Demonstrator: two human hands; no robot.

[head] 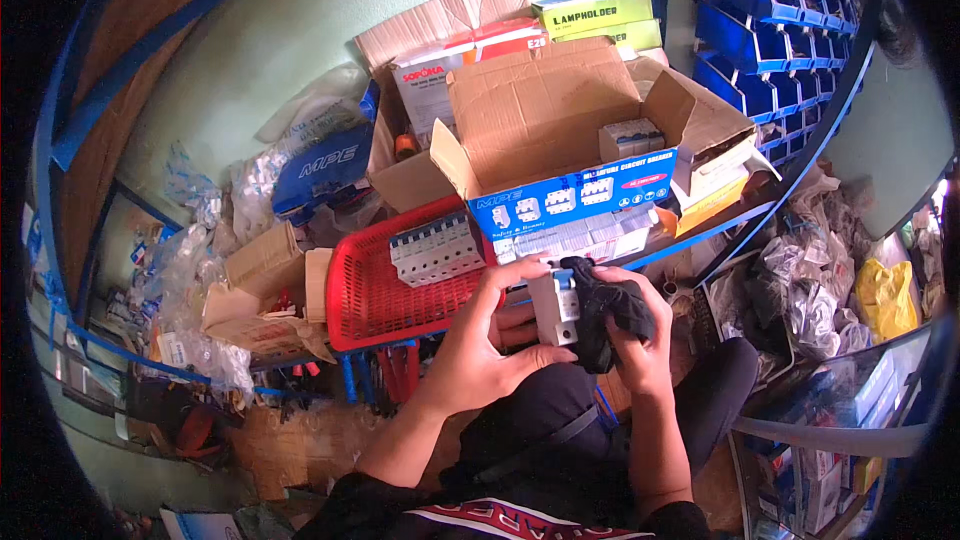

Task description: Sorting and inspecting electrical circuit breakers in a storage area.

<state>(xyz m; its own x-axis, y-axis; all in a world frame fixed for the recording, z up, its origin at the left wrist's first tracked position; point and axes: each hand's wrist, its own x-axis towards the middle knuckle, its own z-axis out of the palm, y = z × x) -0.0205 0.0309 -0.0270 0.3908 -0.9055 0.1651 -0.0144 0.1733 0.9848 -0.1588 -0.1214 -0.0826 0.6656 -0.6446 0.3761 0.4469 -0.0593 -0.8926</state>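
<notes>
My left hand (480, 345) grips a white miniature circuit breaker (553, 309) with a blue toggle, fingertips at its top and thumb at its lower end. A crumpled black cloth (600, 315) is bunched in my right hand (643, 330) and lies against the breaker's right side. Left of my hands, a row of circuit breakers (438, 249) sits in a red plastic basket (346, 300). Beyond them stands an open MPE cardboard box (574, 191) with a few breakers (631, 138) inside at its right.
White small boxes (585, 234) line the front of the MPE box. A small open carton (262, 259) and plastic bags (187, 270) lie at the left. Blue parts bins (750, 37) hang at the upper right. Bagged goods (810, 292) and a glass case (847, 390) are on the right.
</notes>
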